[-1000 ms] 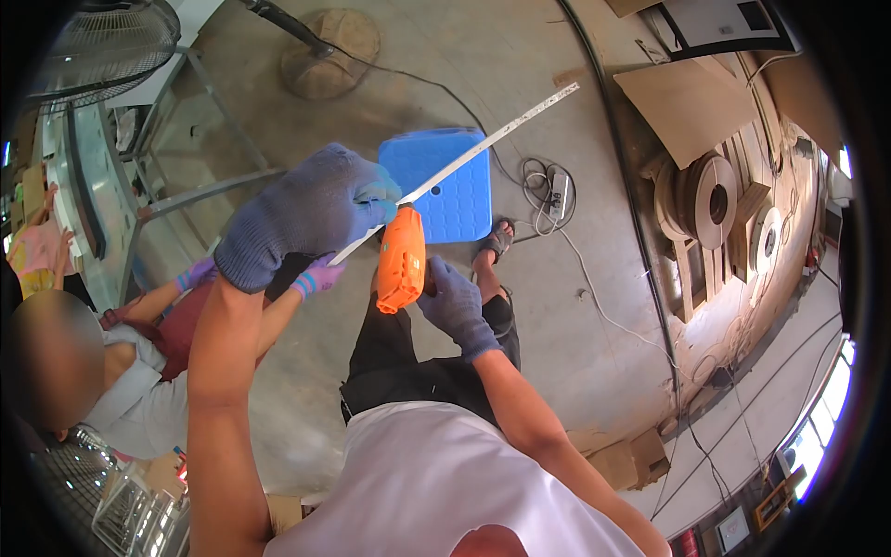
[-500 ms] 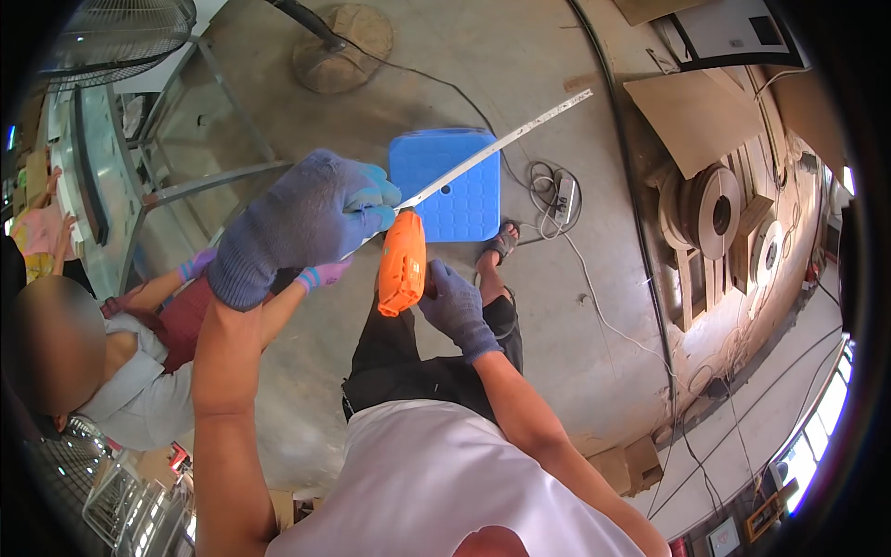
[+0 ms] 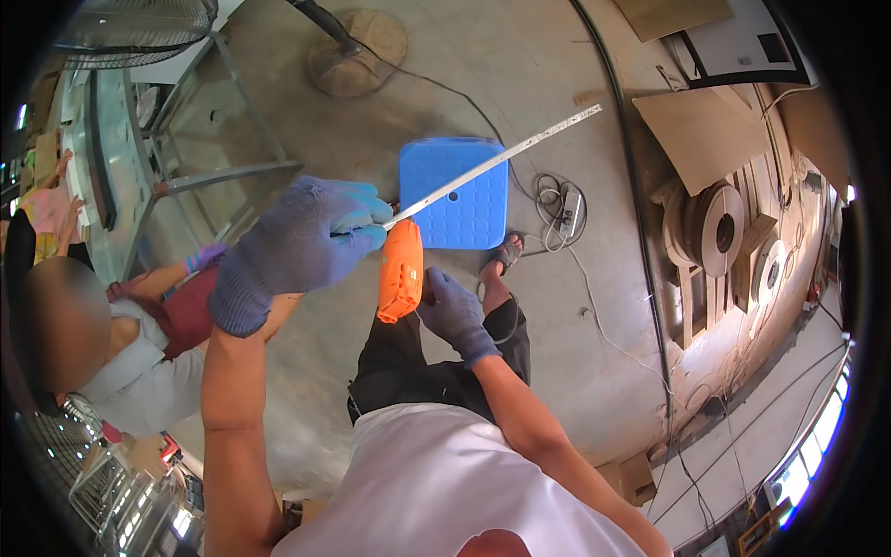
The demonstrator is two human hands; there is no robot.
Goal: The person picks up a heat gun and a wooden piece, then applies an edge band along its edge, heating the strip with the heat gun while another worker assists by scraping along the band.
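My left hand [image 3: 311,237], in a grey-blue glove with lighter fingertips, is closed round a long narrow pale strip [image 3: 506,162] that slants up to the right. Just below the strip is an orange tool [image 3: 401,274], its upper end close to my left fingertips. My right hand [image 3: 455,314], gloved too, is closed against the tool's right side; its grip is mostly hidden. Past the strip, a blue square stool [image 3: 469,218] with a small central hole stands on the floor.
A co-worker [image 3: 139,371] is at my left, one gloved hand partly visible. Beyond stand a metal frame [image 3: 223,174] and a fan [image 3: 139,28]. A power strip [image 3: 570,215] with coiled cable lies right of the stool. Rolls [image 3: 719,230] and brown boards [image 3: 701,139] are at the right.
My left hand has shifted slightly left and down with the strip. The orange tool is slightly lower in view. The co-worker's nearer hand has gone out of sight behind my left hand.
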